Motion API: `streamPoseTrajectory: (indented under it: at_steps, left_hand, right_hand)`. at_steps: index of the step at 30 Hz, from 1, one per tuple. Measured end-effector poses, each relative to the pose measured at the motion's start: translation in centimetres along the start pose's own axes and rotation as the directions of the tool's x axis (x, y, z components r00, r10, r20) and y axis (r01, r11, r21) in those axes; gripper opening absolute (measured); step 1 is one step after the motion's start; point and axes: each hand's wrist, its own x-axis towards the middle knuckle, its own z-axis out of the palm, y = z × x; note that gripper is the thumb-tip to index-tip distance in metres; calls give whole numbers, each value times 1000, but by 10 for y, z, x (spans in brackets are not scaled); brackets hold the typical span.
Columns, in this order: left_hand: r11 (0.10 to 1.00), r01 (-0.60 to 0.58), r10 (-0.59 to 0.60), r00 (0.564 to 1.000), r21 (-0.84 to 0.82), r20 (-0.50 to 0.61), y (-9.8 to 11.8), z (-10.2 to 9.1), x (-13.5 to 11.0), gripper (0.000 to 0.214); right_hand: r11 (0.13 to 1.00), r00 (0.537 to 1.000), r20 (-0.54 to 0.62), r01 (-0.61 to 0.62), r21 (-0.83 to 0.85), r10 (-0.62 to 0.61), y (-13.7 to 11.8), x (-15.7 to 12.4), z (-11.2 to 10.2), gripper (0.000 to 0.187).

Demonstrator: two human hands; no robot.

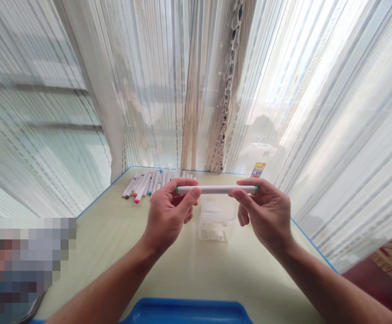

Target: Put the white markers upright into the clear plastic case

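A white marker pen (216,190) with green ends is held level above the table, between both hands. My left hand (169,209) pinches its left end with thumb and forefinger. At the other end, my right hand (266,207) grips it the same way, its thumb under the barrel. Below and behind the pen stands a clear plastic box (216,227) with its lid raised; small pale things lie inside, too unclear to name. Several white markers (144,185) with coloured ends are heaped at the back left, partly hidden by my left hand.
A blue tray (189,310) lies at the table's near edge. The pale table (108,243) has a blue rim. At the back right stands a clear container (261,155) with a yellow label. Sheer curtains (149,90) hang behind; the lower left is blurred out.
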Motion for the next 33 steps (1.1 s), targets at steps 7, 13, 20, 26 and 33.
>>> streamPoseTrajectory:
  at_steps: [7,13,20,26,33]
  left_hand:
    - [998,-13,13,1000,-63,-9,0,1,0,28]
    - [992,8,-12,1000,-129,-28,2,2,0,31]
    - [988,15,-20,999,-155,-31,3,2,-2,32]
    - [998,-2,0,1000,-56,-25,0,0,0,28]
    - [1000,11,-11,1000,20,-30,1,3,-1,28]
  right_hand:
    - [1000,1000,21,-9,14,9,0,0,-2,20]
    - [998,999,40,-25,62,22,0,-2,-2,22]
    - [990,998,30,-65,126,61,-2,-1,-1,30]
    - [999,1000,21,-22,42,21,3,0,-4,23]
    - [1000,1000,18,-22,8,22,2,1,-3,22]
